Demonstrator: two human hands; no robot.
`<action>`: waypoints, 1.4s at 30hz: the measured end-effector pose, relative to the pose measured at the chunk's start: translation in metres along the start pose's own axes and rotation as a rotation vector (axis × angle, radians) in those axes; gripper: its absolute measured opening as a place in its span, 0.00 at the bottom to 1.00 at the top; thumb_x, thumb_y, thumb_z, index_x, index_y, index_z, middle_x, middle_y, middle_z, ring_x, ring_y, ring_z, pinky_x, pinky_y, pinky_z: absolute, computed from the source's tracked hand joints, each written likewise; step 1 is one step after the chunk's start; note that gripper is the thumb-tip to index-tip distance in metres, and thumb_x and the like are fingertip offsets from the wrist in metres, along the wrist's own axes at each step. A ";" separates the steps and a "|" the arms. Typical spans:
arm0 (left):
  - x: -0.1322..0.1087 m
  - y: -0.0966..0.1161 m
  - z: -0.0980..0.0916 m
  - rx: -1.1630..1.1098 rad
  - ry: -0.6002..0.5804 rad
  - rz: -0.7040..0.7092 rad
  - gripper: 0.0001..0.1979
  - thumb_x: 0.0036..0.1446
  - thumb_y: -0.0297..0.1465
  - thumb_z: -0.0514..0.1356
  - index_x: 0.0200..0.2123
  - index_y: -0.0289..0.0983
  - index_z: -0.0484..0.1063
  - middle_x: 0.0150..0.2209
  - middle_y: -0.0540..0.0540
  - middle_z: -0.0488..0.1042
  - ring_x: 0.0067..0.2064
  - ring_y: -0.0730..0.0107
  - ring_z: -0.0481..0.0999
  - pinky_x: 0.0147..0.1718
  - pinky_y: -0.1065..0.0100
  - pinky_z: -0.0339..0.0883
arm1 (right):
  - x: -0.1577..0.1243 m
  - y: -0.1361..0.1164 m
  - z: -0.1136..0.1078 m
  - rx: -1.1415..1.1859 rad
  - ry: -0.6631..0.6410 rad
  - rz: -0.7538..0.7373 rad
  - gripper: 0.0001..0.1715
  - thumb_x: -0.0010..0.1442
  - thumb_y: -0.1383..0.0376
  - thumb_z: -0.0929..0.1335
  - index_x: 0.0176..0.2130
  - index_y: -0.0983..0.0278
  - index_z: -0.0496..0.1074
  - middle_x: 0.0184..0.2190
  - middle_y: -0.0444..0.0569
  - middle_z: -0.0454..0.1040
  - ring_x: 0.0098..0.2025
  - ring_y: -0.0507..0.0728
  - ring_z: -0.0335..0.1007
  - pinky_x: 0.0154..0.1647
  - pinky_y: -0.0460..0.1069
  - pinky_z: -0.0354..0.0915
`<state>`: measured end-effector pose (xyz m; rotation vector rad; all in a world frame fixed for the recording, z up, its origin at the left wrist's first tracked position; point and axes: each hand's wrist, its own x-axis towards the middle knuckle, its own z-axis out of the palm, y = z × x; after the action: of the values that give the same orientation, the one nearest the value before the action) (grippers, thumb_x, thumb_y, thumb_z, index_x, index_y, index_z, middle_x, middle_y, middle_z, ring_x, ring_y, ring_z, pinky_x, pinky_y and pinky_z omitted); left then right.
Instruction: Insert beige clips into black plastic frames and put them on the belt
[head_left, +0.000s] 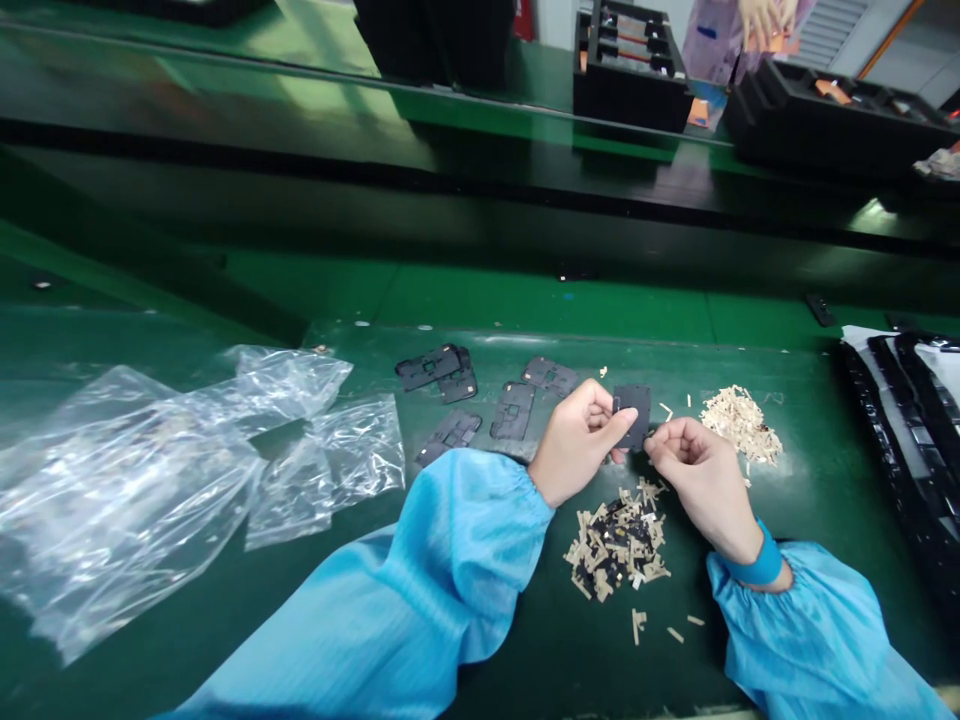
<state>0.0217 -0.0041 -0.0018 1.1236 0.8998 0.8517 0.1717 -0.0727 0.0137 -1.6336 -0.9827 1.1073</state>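
Note:
A flat black plastic plate (pixel 634 412) is pinched between the thumb and fingers of my left hand (pixel 577 435). At its lower right edge are the fingertips of my right hand (pixel 694 470), pressed together; whatever they hold is too small to make out. Several similar black plates (pixel 513 410) lie on the green bench to the left, some overlapping. Below my hands is a pile of small tan and black pieces (pixel 619 545). Right of them sits a heap of pale small strips (pixel 741 423).
Clear plastic bags (pixel 135 480) cover the left side of the bench. Black trays (pixel 911 440) with white sheets stand at the right edge. On the raised shelf are black foam holders (pixel 634 70). Another person's hands (pixel 765 20) show behind it.

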 end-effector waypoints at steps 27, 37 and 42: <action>-0.001 -0.007 -0.002 -0.177 -0.075 -0.026 0.24 0.53 0.47 0.70 0.31 0.38 0.61 0.23 0.54 0.76 0.20 0.75 0.76 0.20 0.75 0.71 | 0.003 0.003 -0.008 0.475 -0.303 0.124 0.20 0.57 0.54 0.78 0.31 0.62 0.68 0.17 0.32 0.53 0.18 0.45 0.39 0.20 0.46 0.38; -0.003 -0.009 0.002 -0.285 -0.118 -0.083 0.23 0.51 0.44 0.72 0.35 0.37 0.63 0.25 0.55 0.73 0.22 0.76 0.74 0.20 0.75 0.73 | 0.004 0.008 -0.004 0.539 -0.281 0.141 0.25 0.57 0.49 0.77 0.28 0.62 0.65 0.15 0.31 0.53 0.17 0.45 0.40 0.20 0.45 0.40; -0.002 -0.001 0.002 -0.337 -0.090 -0.094 0.32 0.53 0.36 0.71 0.59 0.43 0.65 0.40 0.50 0.74 0.31 0.74 0.75 0.27 0.69 0.79 | 0.006 0.008 -0.008 0.339 -0.051 0.011 0.24 0.59 0.47 0.75 0.30 0.63 0.68 0.19 0.35 0.58 0.20 0.46 0.47 0.20 0.45 0.44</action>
<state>0.0228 -0.0067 -0.0017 0.8137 0.6978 0.8328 0.1820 -0.0712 0.0061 -1.3435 -0.7689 1.2531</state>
